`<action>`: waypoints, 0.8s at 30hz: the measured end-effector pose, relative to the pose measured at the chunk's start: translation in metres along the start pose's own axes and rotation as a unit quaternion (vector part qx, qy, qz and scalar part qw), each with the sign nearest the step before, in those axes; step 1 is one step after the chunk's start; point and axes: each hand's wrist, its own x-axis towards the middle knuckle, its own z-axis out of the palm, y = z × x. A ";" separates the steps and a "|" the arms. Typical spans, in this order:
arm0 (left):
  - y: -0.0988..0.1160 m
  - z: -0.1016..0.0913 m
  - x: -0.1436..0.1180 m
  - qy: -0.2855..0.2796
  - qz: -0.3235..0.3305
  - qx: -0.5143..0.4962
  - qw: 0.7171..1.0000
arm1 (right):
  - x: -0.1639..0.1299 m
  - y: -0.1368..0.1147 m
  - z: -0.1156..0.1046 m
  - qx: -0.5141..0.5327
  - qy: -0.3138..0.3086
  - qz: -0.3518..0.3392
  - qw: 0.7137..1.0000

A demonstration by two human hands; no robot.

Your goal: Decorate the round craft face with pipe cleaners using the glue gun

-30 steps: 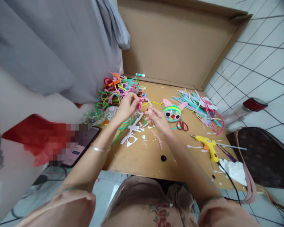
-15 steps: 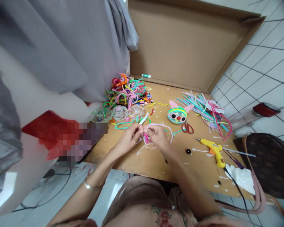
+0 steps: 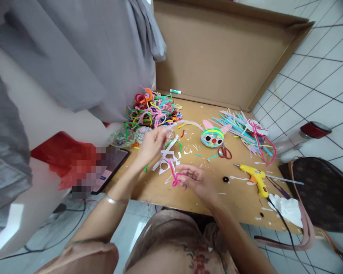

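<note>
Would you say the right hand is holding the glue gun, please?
No, the glue gun lies on the table, while the right hand holds a bright pink strand.

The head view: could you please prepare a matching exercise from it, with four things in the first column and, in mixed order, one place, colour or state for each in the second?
Column one
1. glue gun
2. scissors
3. white-and-green tube
4. right hand

Column two
a. at the foot of the cardboard panel
b. holding a bright pink strand
c. yellow body
d. red handles

Right pairs: 1-c, 2-d, 3-a, 4-b
</note>
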 end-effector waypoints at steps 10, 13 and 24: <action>0.014 0.041 0.012 -0.003 0.118 0.027 0.993 | -0.018 -0.019 -0.049 0.091 0.157 -0.097 0.979; 0.031 0.082 -0.014 -0.288 0.106 -0.090 0.948 | -0.022 -0.015 -0.055 0.080 0.188 -0.116 0.972; 0.035 0.124 -0.028 -0.327 0.176 -0.051 0.927 | -0.054 -0.003 -0.095 0.172 0.336 -0.185 0.908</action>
